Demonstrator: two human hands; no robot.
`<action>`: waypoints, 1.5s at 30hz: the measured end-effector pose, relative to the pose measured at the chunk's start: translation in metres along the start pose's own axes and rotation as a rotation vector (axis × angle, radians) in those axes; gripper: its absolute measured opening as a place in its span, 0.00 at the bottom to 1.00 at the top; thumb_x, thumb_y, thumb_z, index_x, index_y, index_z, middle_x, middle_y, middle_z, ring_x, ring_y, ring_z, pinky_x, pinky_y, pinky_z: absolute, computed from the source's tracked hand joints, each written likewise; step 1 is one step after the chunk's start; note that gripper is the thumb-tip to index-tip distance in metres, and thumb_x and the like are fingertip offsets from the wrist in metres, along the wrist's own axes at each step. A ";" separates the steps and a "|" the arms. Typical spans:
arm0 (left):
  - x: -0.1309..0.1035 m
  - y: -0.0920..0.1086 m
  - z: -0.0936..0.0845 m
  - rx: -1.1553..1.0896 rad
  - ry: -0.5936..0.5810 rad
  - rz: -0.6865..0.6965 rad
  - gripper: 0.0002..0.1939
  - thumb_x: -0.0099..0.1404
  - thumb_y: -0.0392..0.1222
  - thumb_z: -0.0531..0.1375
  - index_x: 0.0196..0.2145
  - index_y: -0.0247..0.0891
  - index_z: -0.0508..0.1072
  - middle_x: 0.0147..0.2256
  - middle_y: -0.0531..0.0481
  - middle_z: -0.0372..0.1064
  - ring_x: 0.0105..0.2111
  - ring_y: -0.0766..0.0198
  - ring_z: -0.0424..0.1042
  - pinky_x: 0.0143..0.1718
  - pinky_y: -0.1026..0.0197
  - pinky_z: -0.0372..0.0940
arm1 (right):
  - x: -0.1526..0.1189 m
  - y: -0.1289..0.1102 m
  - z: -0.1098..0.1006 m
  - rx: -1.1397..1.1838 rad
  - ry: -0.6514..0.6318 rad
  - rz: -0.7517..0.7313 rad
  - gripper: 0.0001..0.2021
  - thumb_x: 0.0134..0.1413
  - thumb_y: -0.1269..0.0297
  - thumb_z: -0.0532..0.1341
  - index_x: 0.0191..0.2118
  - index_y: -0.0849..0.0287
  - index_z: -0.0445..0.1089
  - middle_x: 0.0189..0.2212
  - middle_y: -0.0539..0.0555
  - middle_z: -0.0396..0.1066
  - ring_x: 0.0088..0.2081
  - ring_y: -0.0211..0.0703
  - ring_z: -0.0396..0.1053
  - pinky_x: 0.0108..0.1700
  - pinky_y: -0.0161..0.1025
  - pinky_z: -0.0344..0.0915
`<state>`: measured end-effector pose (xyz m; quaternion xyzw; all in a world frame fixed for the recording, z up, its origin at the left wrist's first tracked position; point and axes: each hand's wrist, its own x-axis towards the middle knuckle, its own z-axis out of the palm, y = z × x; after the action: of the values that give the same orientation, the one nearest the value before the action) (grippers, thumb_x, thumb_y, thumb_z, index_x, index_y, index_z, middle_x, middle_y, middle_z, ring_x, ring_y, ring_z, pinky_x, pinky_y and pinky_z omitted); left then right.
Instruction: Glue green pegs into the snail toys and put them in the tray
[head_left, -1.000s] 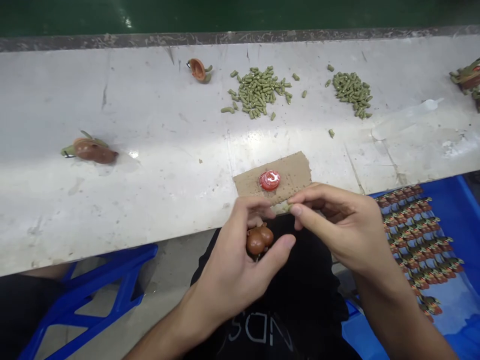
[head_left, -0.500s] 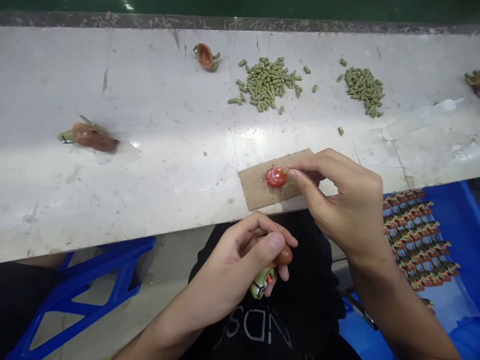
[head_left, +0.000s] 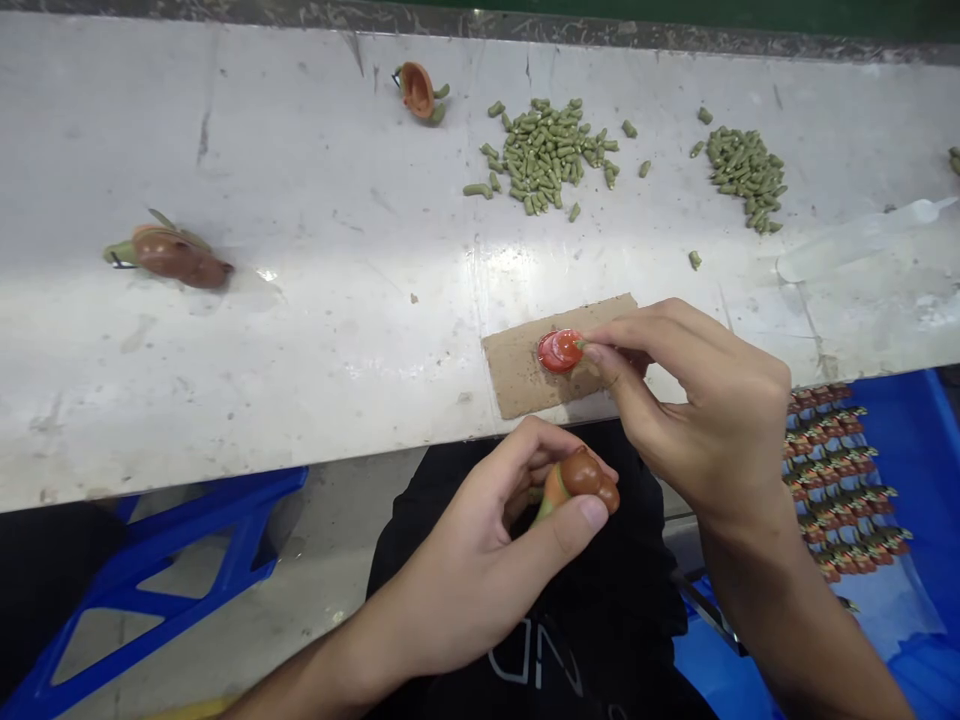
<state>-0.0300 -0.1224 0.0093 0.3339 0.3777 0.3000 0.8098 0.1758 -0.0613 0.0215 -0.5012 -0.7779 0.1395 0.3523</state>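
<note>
While the left hand (head_left: pixel 480 570) grips a brown figurine (head_left: pixel 583 478) below the bench (head_left: pixel 300 300) edge, right-hand fingers (head_left: pixel 600 352) pinch a tiny green piece at the red cap (head_left: pixel 559 351) on cardboard (head_left: pixel 525 375). Bare white bench spreads leftward. A blue bin (head_left: pixel 922 440) holds rowed figurines (head_left: pixel 840 480).

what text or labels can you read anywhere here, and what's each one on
Pale letters on the person's black shirt: partly hidden by the left hand and cut off at the picture's edge; roughly "ND" shows upside down, the rest unreadable.
Red cap on the cardboard piece, at the right hand fingertips: no legible marking.
Brown toy figure, green pellets, blue tray: no text seen.
</note>
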 end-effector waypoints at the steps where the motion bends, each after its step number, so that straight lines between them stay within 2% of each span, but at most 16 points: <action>1: 0.000 0.000 0.000 0.009 0.014 0.028 0.11 0.83 0.51 0.70 0.54 0.46 0.78 0.53 0.48 0.83 0.49 0.60 0.80 0.50 0.59 0.73 | -0.001 0.000 0.000 -0.007 0.010 -0.009 0.13 0.79 0.77 0.64 0.46 0.52 0.84 0.41 0.56 0.84 0.42 0.51 0.82 0.45 0.47 0.80; 5: 0.002 0.001 -0.001 0.017 0.070 0.075 0.13 0.84 0.54 0.69 0.56 0.47 0.82 0.50 0.49 0.84 0.41 0.64 0.77 0.40 0.64 0.74 | -0.005 0.001 0.003 -0.001 0.027 -0.033 0.13 0.78 0.78 0.65 0.47 0.52 0.84 0.40 0.55 0.86 0.42 0.50 0.83 0.45 0.46 0.82; 8: 0.003 0.001 -0.001 -0.009 0.083 0.063 0.12 0.83 0.54 0.69 0.55 0.46 0.82 0.47 0.50 0.83 0.37 0.67 0.75 0.39 0.66 0.76 | -0.009 0.004 0.007 0.020 0.042 -0.048 0.14 0.78 0.78 0.66 0.48 0.50 0.85 0.43 0.54 0.88 0.43 0.51 0.85 0.47 0.48 0.84; 14: 0.007 -0.004 -0.002 -0.007 0.090 0.076 0.11 0.83 0.54 0.69 0.54 0.48 0.83 0.47 0.50 0.84 0.38 0.67 0.76 0.39 0.69 0.76 | -0.017 0.007 0.011 0.013 0.103 -0.048 0.16 0.75 0.78 0.69 0.51 0.47 0.87 0.46 0.54 0.89 0.45 0.53 0.87 0.49 0.51 0.85; 21: 0.010 -0.002 0.000 -0.026 0.089 0.083 0.12 0.82 0.53 0.70 0.54 0.44 0.83 0.43 0.50 0.82 0.37 0.67 0.77 0.36 0.69 0.76 | -0.020 0.007 0.011 0.013 0.097 -0.035 0.16 0.76 0.77 0.69 0.52 0.45 0.87 0.46 0.53 0.90 0.46 0.54 0.88 0.49 0.52 0.86; 24: 0.012 0.000 0.001 -0.050 0.086 0.105 0.11 0.82 0.52 0.71 0.53 0.43 0.83 0.39 0.51 0.81 0.33 0.68 0.76 0.37 0.67 0.78 | -0.023 0.005 0.013 0.043 0.131 0.038 0.13 0.76 0.75 0.70 0.52 0.47 0.87 0.46 0.53 0.89 0.46 0.52 0.87 0.48 0.50 0.85; 32: 0.012 0.002 0.000 0.010 0.147 0.133 0.11 0.82 0.49 0.70 0.53 0.41 0.82 0.37 0.51 0.82 0.30 0.69 0.75 0.34 0.67 0.78 | -0.024 0.001 0.021 0.266 0.212 0.380 0.04 0.74 0.68 0.74 0.47 0.50 0.88 0.40 0.52 0.87 0.37 0.48 0.83 0.44 0.49 0.84; 38: 0.014 0.005 0.000 0.035 0.169 0.176 0.09 0.82 0.48 0.70 0.51 0.41 0.80 0.38 0.52 0.82 0.29 0.69 0.76 0.32 0.67 0.78 | -0.022 -0.001 0.023 0.545 0.304 0.535 0.04 0.71 0.70 0.77 0.43 0.54 0.87 0.30 0.47 0.83 0.27 0.41 0.81 0.31 0.38 0.80; 45: 0.019 0.010 0.000 0.131 0.238 0.342 0.07 0.80 0.46 0.73 0.51 0.45 0.83 0.40 0.54 0.84 0.31 0.71 0.78 0.35 0.68 0.78 | -0.028 -0.014 0.005 0.817 0.213 0.638 0.02 0.74 0.65 0.77 0.44 0.51 0.88 0.37 0.51 0.89 0.39 0.48 0.90 0.43 0.41 0.89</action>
<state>-0.0223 -0.1024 0.0091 0.4072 0.4270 0.4453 0.6734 0.1695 -0.0914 0.0148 -0.5462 -0.4290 0.4800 0.5360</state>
